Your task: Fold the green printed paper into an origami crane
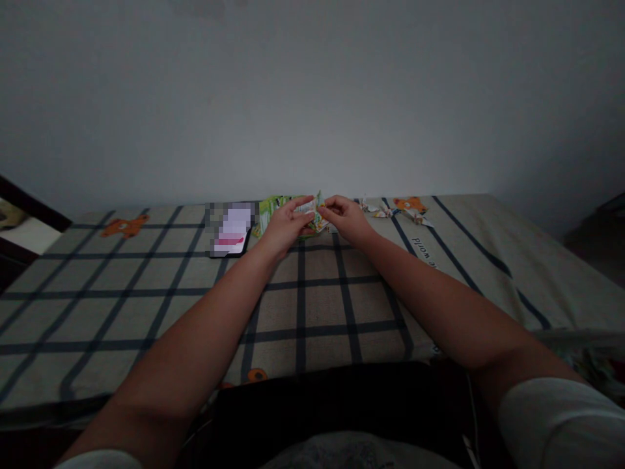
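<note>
A small piece of white and green printed paper (306, 207), apparently folded, is pinched between both hands near the far side of the cloth. My left hand (283, 227) grips it from the left, thumb and fingers closed around its edge. On the other side, my right hand (347, 217) holds its right end with thumb and fingertips. Under and behind my left hand lies a bright green printed sheet or packet (267, 210), partly covered by the fingers. Several crumpled or twisted bits of printed paper (388, 212) lie to the right of my right hand.
A phone (234, 228) with its screen lit lies left of the green sheet. The checked cloth (319, 303) with bear prints covers the surface, which meets a plain wall (312, 98) at the back. Dark furniture (32, 208) stands at the far left.
</note>
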A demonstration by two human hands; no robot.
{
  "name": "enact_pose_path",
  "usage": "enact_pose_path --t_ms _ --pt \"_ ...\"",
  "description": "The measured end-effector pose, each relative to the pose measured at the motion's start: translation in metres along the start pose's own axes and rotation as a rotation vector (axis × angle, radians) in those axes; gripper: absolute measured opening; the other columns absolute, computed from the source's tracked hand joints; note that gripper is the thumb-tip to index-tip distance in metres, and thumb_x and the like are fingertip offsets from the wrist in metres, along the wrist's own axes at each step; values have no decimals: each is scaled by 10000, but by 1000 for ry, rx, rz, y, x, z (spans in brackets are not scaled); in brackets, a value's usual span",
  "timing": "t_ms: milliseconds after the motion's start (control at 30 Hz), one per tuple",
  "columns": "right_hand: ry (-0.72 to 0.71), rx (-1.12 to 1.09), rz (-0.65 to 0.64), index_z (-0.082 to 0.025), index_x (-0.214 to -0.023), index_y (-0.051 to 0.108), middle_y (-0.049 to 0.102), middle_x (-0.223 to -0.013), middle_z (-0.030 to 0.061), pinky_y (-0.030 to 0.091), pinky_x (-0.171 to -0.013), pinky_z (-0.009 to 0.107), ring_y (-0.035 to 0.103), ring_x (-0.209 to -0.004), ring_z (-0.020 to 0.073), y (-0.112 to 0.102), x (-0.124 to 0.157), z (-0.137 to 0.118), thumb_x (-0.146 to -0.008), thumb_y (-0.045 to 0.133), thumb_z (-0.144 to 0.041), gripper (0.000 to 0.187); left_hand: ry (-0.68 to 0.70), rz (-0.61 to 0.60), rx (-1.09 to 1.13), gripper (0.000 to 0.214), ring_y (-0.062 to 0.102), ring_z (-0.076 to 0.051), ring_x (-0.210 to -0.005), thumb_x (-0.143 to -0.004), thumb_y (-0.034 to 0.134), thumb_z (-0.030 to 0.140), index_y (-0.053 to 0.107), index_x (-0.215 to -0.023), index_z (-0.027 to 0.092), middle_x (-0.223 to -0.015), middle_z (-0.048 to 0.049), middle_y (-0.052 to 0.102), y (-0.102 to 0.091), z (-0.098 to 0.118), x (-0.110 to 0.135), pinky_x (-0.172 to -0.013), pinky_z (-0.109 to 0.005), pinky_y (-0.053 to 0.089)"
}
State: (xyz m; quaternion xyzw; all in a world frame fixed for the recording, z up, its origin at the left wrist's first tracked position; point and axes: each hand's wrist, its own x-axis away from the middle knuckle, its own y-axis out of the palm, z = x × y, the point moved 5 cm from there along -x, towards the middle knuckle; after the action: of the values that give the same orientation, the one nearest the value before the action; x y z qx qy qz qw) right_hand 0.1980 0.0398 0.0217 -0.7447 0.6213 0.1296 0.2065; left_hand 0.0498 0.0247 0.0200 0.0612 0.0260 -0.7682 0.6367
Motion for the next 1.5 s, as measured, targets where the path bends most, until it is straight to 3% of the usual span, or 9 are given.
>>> enact_pose_path --t_ms 167,300,500,700,1167,1367,1500 --pt "28 -30 -21 -213 -810 586 642 -759 -6 488 -678 277 580 -713 138 2 -1 1 -698 729 -579 409 4 21 -7 469 703 -177 -789 -763 694 219 631 -1227 192 -877 -49 727 -1 0 -1 -683 -289 589" --pt "28 5 -29 -200 -805 613 653 -768 5 492 -693 282 584 -723 142 1 0 -1 -715 725 -551 379 0 35 -14 297 697 -175 -777 -740 736 297 667 -999 171 -852 -40 727 -2 -2 -2 -680 -300 589" --pt "42 -11 -30 -201 -783 634 638 -741 0 489 -687 281 569 -714 143 1 0 2 -695 720 -619 436 24 92 -18 306 684 -170 -731 -687 794 392 656 -839 165 -804 -33 718 -6 -1 -2 -652 -293 571" --pt "54 -19 -28 -197 -822 634 643 -786 21 487 -666 289 573 -720 148 0 -1 7 -671 746 -608 452 31 94 -16 360 676 -161 -740 -677 800 447 686 -854 156 -859 -45 733 -5 0 -2 -676 -296 560" --pt "9 -70 -64 -207 -798 560 585 -775 -6 481 -729 286 553 -730 133 4 -2 3 -709 746 -524 378 27 99 -40 238 668 -153 -733 -760 729 368 623 -838 170 -827 -28 702 -2 1 1 -667 -277 550" --pt "7 -131 -39 -215 -850 542 601 -799 -12 497 -742 277 586 -756 132 3 -3 7 -687 782 -488 399 2 63 45 345 677 -156 -726 -647 806 320 612 -892 175 -815 -16 709 -2 -3 -1 -631 -259 544" --pt "73 -176 -2 -229 -936 527 622 -757 -30 493 -630 249 588 -667 117 2 -3 12 -672 778 -567 498 21 84 100 395 683 -158 -715 -608 830 313 611 -906 173 -803 -16 714 -4 -4 -4 -647 -271 551"
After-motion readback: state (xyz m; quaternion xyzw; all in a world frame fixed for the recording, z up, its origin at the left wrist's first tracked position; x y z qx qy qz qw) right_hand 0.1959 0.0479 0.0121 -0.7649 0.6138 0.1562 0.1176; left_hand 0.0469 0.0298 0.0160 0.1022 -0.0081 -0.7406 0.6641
